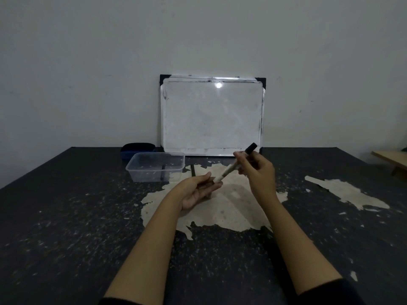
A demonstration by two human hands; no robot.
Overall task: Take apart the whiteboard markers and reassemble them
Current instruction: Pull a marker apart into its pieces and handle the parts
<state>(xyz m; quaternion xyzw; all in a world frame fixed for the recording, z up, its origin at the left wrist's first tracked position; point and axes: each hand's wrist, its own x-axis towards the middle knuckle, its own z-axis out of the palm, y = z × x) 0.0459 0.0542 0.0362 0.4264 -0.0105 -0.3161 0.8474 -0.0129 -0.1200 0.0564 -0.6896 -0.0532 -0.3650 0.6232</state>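
A whiteboard marker (230,169) with a white barrel and a black end (251,148) is held slanted above the table's middle. My right hand (258,172) grips its upper part near the black end. The marker's lower end touches the fingertips of my left hand (198,190), which lies palm up with its fingers loosely curled. A small dark part seems to rest under those fingers, but it is too dim to name. A black stick-like piece (193,170) lies on the table beside the container, and another dark piece (163,171) is inside the clear container (136,166).
A small whiteboard (211,115) leans on the wall at the table's back edge. A dark blue eraser (137,148) lies behind the container. The black tabletop (66,216) is worn, with pale bare patches. A wooden bench (392,159) stands at far right.
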